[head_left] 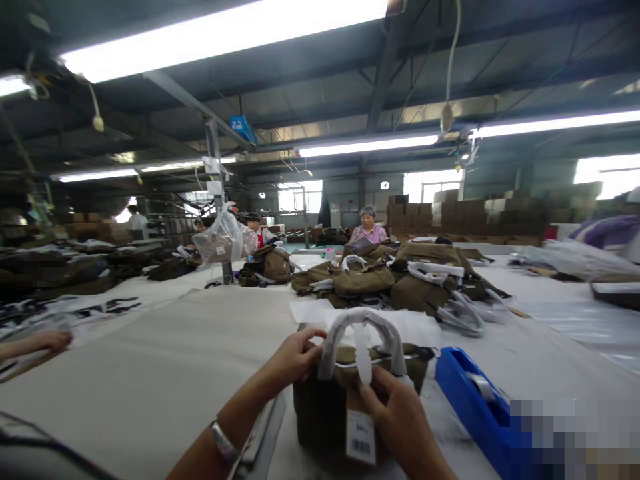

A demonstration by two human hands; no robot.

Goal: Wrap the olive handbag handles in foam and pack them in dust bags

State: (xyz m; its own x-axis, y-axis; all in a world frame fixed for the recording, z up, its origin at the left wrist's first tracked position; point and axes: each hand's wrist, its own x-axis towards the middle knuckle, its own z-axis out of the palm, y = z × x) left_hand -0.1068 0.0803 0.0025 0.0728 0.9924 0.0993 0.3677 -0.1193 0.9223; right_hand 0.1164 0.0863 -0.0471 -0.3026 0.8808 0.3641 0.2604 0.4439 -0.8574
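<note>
An olive-brown handbag (pixel 320 420) stands upright on the table before me. Its arched handle (pixel 333 340) is wrapped in pale protective film. At the bag's upper left, my left hand (pixel 299 357) is closed on the wrapped handle near its base. My right hand (pixel 403 410) is in front of the bag, with thumb and fingers pinching the lower end of a white strip (pixel 363 353) that hangs under the handle. Below those fingers a white hang tag (pixel 361 437) with a barcode lies against the bag's front. The right hand's lower fingers are partly hidden.
A blue tape dispenser (pixel 467 393) stands close on the right. White paper sheets (pixel 415 327) lie behind the bag. Further back is a pile of similar bags (pixel 365 280). Another person's hand (pixel 57 341) reaches in at the left; a person (pixel 369 230) sits beyond the pile.
</note>
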